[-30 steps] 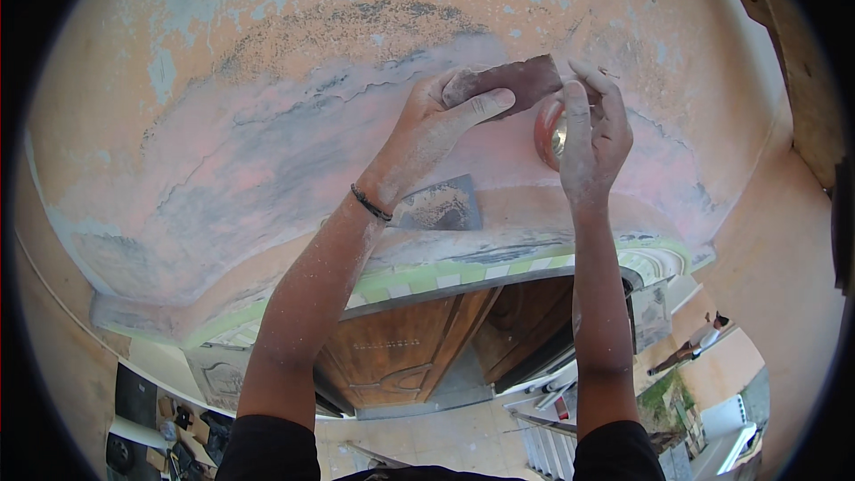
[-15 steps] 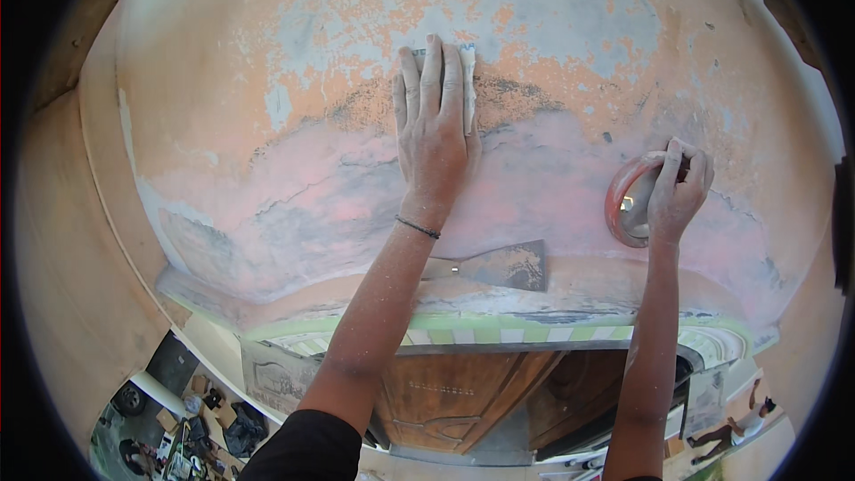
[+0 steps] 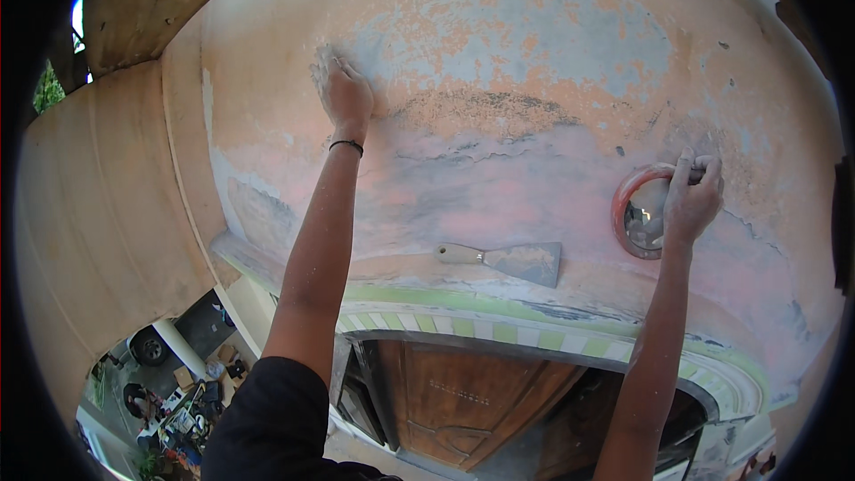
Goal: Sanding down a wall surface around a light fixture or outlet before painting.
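Observation:
My left hand (image 3: pixel 345 93), coated in pale dust, presses against the patchy wall (image 3: pixel 499 169) left of its grey area. The fingers are blurred and point upward. A folded piece of sandpaper showed under this hand half a second ago; the hand covers that spot now. Lower right, my right hand (image 3: pixel 696 200) pinches the edge of a round red-rimmed thing (image 3: pixel 621 205) with a shiny, reflecting inside, held close to the wall. Whether it is a mirror, a lamp or a bowl I cannot tell. Between my arms a putty knife (image 3: pixel 525 263) lies on the ledge, blade to the right.
Below the ledge runs a green-and-white striped arch (image 3: pixel 481 330) over a wooden door (image 3: pixel 445 401). A curved side wall (image 3: pixel 107 205) closes off the left. Far down at the lower left are a person (image 3: pixel 138 401), a car wheel (image 3: pixel 150 347) and scattered goods.
My left hand has moved left and slightly up across the wall. The view has shifted leftward, showing more of the side wall and the whole putty knife. My right hand still grips the round thing.

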Action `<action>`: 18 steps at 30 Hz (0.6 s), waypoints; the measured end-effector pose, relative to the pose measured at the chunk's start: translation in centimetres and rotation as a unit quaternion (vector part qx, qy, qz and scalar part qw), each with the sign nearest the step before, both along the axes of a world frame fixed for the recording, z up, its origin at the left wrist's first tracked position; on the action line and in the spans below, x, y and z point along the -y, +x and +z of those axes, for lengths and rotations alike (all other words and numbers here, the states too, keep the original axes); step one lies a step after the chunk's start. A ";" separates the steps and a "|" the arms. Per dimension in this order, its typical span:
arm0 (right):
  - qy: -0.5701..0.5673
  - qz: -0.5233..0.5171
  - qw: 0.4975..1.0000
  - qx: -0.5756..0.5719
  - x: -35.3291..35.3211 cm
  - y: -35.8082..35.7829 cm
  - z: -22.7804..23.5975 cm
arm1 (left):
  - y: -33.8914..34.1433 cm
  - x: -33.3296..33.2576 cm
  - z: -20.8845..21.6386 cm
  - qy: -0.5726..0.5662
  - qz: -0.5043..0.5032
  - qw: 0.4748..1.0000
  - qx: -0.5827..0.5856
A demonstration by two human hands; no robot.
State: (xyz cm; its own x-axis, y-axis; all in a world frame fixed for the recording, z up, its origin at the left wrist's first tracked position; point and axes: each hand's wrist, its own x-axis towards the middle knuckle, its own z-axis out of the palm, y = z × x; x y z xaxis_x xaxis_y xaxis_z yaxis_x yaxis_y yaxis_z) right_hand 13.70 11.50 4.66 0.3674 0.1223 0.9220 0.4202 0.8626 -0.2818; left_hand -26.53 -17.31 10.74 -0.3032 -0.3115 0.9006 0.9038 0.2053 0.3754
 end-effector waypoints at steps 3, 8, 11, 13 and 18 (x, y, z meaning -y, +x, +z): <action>0.003 -0.001 1.000 0.023 -0.4 0.8 -0.2 | 4.7 -5.8 -2.3 -0.161 0.015 0.945 -0.283; 0.031 0.023 0.999 0.019 -0.1 0.2 0.0 | -2.6 -0.3 4.7 -0.064 -0.023 0.988 -0.136; 0.041 0.013 0.999 0.019 0.1 -0.5 0.1 | -3.8 -0.4 5.7 -0.025 -0.034 0.997 -0.060; 0.035 -0.006 0.999 0.029 0.0 0.6 -0.1 | 0.4 -3.8 3.8 -0.109 0.006 0.966 -0.233; 0.029 0.018 0.999 0.031 0.3 0.5 -0.2 | -0.3 -0.7 5.5 -0.250 0.020 0.927 -0.279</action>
